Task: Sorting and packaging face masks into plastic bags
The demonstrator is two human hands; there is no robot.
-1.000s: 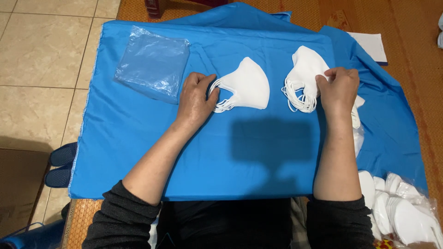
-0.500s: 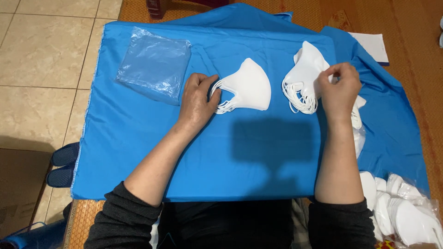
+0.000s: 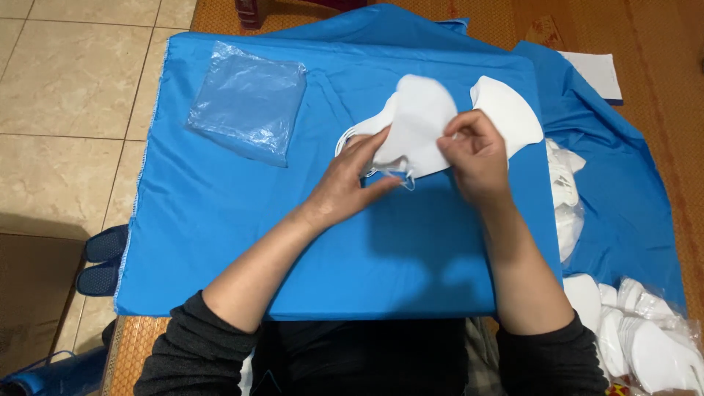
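White mask [image 3: 416, 121] pinched between left hand [image 3: 345, 183], right hand [image 3: 477, 155]

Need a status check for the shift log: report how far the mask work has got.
Done: nothing visibly packed; clear plastic bags lie flat on the blue cloth. In hand: left hand and right hand hold one white mask. Left: another mask beside it, loose masks at right.

A white folded mask [image 3: 416, 125] is held raised above blue cloth, its thin ear loops [image 3: 357, 136] trailing leftward.
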